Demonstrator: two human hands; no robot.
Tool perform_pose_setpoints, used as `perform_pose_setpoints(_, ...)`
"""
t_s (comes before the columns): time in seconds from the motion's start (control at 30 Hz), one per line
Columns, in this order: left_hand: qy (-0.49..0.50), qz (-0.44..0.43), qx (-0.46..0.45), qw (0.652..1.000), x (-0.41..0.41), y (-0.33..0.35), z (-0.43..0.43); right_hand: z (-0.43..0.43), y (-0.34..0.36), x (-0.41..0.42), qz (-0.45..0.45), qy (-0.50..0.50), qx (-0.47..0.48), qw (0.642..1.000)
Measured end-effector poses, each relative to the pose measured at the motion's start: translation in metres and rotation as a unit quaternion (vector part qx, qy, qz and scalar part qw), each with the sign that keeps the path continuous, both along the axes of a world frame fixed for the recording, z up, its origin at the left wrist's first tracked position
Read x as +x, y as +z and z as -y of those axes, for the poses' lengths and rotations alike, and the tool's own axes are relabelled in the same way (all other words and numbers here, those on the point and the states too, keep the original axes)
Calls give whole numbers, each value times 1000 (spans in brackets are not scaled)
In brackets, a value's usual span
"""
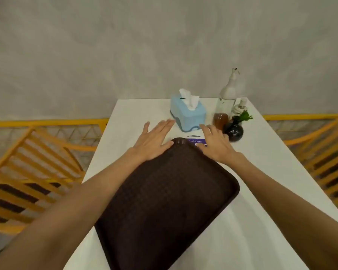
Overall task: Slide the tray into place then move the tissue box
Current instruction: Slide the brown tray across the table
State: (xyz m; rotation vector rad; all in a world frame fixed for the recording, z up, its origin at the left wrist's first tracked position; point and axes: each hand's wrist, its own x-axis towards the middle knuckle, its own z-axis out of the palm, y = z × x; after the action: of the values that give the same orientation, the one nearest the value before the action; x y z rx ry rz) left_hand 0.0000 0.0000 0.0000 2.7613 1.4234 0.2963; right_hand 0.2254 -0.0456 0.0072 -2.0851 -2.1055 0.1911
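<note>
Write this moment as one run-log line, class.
tray: flat on table | left hand, right hand: open, at its far edge | tissue box: untouched

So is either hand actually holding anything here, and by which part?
Nothing is gripped. Both the left hand and the right hand are open and flat at the far end of the brown tray.

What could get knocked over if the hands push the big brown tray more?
The tray points at the blue tissue box, so another push could shove the box toward the table's far edge. The right hand is spread close to the small dark vase and the tall glass bottle, which looks easy to tip. The left hand is open too, so neither hand holds the tray firmly and it might twist.
</note>
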Motion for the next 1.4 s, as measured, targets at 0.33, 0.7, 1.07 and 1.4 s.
perform_pose_setpoints(0.33,150,-5,-162,975,-32,-66,5,25,-63,33,-20,-119,-135,983)
perform_pose_setpoints(0.7,253,12,-108,961,-63,-83,-1,3,-69,21,-51,-114,-89,988)
perform_pose_setpoints(1.07,333,22,-100,937,-110,-80,14,16,-76,-14,-216,-242,-125,938)
perform_pose_setpoints(1.4,345,-32,-202,916,-152,-68,45,4,-74,-30,-259,-208,-122,935)
